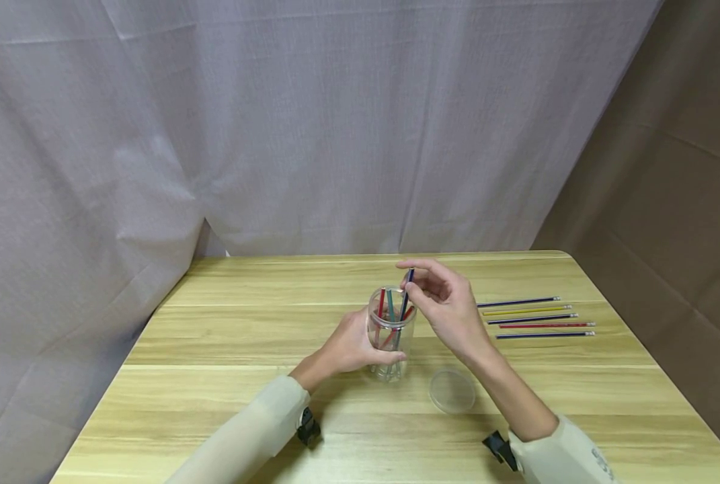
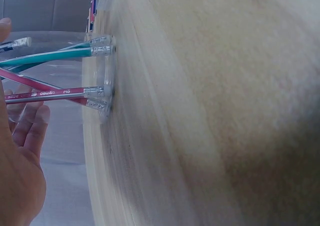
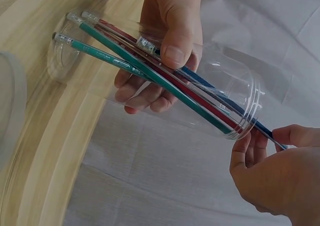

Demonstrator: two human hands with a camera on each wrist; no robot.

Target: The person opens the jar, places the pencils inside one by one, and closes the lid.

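My left hand (image 1: 350, 344) grips a clear plastic jar (image 1: 386, 374) that stands upright on the table, the thumb across its near side. Several pencils lean inside, among them a red pencil (image 1: 381, 302) and a green pencil (image 3: 115, 48), eraser ends down. At the jar's mouth my right hand (image 1: 453, 309) pinches a dark blue pencil (image 3: 220, 97) near its upper tip between thumb and finger. The blue pencil is partly inside the jar; its eraser end (image 2: 22, 42) hangs above the bottom in the left wrist view.
A clear round lid (image 1: 452, 391) lies flat on the wooden table (image 1: 214, 403), right of the jar. Farther right is a row of several pencils (image 1: 546, 325), blue, yellow and red. Grey cloth (image 1: 311, 134) hangs behind the table, with a brown cloth (image 1: 674, 222) at the right.
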